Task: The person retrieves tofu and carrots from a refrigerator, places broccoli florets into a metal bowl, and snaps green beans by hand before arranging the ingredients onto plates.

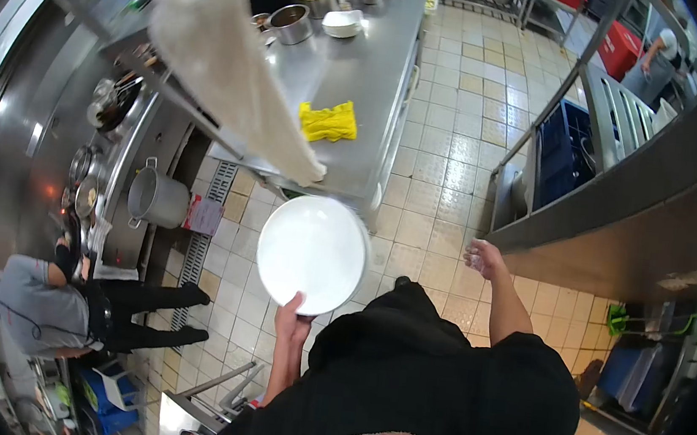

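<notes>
The left hand grips a white plate by its near rim, thumb on the upper face and the other fingers underneath; a second rim shows along its right side, though whether that is another plate I cannot tell. The plate is held over the tiled floor, just off the near end of a steel table. The right hand is raised well apart from the plate, half-open with loosely bent fingers and whitish patches on them. On the table lie a crumpled yellow cloth, a stack of white bowls and a metal pot. A long, pale, cloth-like thing slants across the table's left side. At left, a co-worker in a grey shirt stands at the stove near a big two-handled pot.
</notes>
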`<control>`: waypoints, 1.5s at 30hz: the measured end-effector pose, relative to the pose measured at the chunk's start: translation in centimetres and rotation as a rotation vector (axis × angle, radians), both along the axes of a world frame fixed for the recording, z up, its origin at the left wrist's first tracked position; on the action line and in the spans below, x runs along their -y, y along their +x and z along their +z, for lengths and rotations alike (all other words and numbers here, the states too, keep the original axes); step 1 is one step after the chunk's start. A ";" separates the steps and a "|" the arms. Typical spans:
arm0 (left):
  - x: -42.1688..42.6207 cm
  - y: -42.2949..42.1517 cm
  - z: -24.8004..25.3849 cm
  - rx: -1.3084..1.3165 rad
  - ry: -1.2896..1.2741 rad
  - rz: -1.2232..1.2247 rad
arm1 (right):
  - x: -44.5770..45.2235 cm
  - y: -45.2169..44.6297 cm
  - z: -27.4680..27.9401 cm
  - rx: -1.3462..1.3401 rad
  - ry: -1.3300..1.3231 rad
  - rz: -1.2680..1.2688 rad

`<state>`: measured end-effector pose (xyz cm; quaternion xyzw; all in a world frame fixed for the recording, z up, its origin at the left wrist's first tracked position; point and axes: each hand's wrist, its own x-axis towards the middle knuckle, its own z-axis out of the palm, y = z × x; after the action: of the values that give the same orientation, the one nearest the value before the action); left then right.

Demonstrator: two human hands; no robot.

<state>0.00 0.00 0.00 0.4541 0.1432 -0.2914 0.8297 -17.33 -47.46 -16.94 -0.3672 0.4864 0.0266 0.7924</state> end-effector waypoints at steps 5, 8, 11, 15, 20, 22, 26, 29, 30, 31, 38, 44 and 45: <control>16.8 6.2 -0.7 -0.162 0.059 -0.171 | 10.7 -0.9 1.4 0.180 0.019 -0.215; 22.6 11.0 -1.4 -0.113 0.079 -0.210 | 12.7 2.6 2.8 0.229 0.056 -0.313; 28.2 15.3 -1.3 -0.060 0.073 -0.233 | 15.5 6.9 3.9 0.252 0.076 -0.341; 33.6 22.3 -3.6 -0.048 0.062 -0.200 | 20.2 13.9 4.9 0.250 0.062 -0.332; 40.7 30.9 -7.3 -0.051 0.075 -0.088 | 28.9 19.0 3.2 0.265 0.121 -0.367; 42.4 33.3 -7.9 -0.060 0.127 -0.024 | 32.1 20.7 3.9 0.235 0.106 -0.390; 46.1 37.0 -9.6 -0.082 0.041 0.121 | 39.1 24.1 4.5 0.193 0.112 -0.389; 47.3 39.4 -11.3 -0.100 -0.031 0.164 | 46.0 25.0 -2.6 0.207 0.211 -0.274; 48.3 39.8 -10.5 -0.134 -0.070 0.192 | 47.1 26.2 -2.8 0.134 0.133 -0.307; 49.5 40.5 -8.9 -0.146 -0.109 0.245 | 49.0 28.4 -2.3 0.162 0.222 -0.329; 50.6 35.8 -4.9 -0.378 0.085 0.488 | 62.0 35.4 -13.9 -0.074 0.332 -0.009; 46.1 32.9 -5.6 0.118 1.529 0.426 | 64.5 46.1 -10.8 -0.103 0.169 0.172; 45.6 32.8 -6.3 0.250 1.827 0.374 | 64.2 47.0 -10.4 -0.097 0.176 0.189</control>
<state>32.79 -45.57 -6.33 0.9268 0.2969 0.1225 0.1947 29.69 -111.64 -27.39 -0.3385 0.4831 0.1613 0.7912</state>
